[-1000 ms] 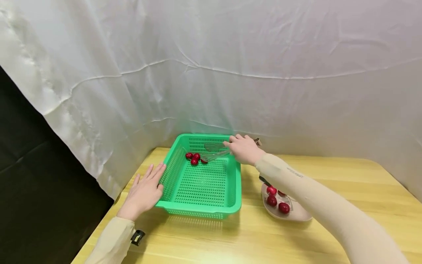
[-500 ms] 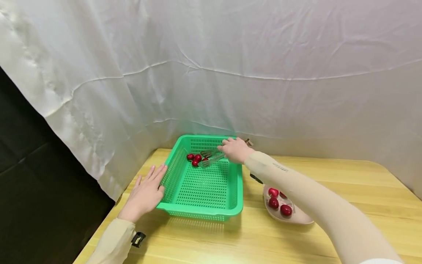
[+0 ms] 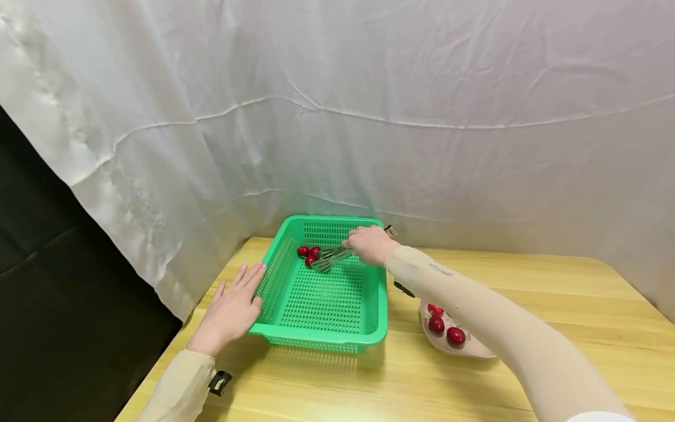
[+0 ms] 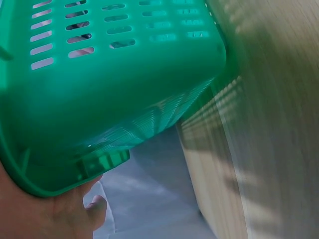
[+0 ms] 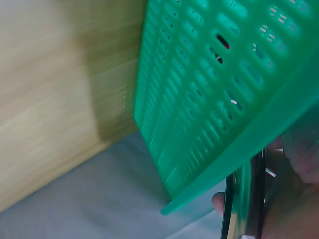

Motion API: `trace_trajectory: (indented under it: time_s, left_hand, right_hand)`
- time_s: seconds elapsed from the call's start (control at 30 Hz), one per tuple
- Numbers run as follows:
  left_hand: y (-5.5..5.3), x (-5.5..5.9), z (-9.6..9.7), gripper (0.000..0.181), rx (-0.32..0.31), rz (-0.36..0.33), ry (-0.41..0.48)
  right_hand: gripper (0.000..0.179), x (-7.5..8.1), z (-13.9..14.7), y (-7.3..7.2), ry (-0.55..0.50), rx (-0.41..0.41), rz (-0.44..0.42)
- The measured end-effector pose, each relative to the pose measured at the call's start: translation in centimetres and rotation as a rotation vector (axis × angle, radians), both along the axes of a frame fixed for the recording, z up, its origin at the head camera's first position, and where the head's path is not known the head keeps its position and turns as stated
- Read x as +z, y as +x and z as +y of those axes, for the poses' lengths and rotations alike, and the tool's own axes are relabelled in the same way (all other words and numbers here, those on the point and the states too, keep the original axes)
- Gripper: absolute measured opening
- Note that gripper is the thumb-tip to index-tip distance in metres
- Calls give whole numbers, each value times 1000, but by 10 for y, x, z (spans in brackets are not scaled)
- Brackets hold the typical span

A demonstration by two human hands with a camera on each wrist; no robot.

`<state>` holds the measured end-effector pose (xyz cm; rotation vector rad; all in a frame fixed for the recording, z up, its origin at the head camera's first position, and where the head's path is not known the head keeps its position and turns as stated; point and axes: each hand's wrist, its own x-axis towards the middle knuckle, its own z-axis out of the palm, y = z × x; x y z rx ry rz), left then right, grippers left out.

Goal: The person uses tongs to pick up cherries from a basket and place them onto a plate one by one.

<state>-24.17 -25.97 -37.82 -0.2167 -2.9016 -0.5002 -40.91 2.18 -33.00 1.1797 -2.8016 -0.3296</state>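
My right hand grips metal tongs over the far right part of a green perforated basket. In the right wrist view, the tongs' handle arms run between thumb and fingers, beside the basket rim. The slotted tong heads are close together; whether a cherry is between them cannot be seen. Several dark red cherries lie just left of the heads. My left hand rests on the basket's left rim, fingers straight; the left wrist view shows that hand at the rim's underside.
A pale pink dish with red cherries stands right of the basket, partly hidden by the right forearm. All stand on a wooden table. A pale curtain hangs behind, and dark fabric lies beyond the left table edge.
My right hand has moved left and slightly down, and the tong heads have come together. The cherry nearest them is now out of sight. My left hand stays on the rim.
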Motion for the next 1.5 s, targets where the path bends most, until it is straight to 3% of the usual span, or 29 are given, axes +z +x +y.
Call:
trace_trajectory:
  time_s: [0.47, 1.0, 1.5]
  left_hand:
    - [-6, -7, -3, 63, 7, 0, 5]
    - [-9, -7, -5, 63, 5, -8, 32]
    - [-9, -4, -7, 62, -6, -14, 58]
  right_hand:
    - [45, -2, 15, 18, -121, 92, 86]
    - [48, -9, 62, 58, -310, 180, 207]
    - [56, 3, 103, 95, -429, 168, 234]
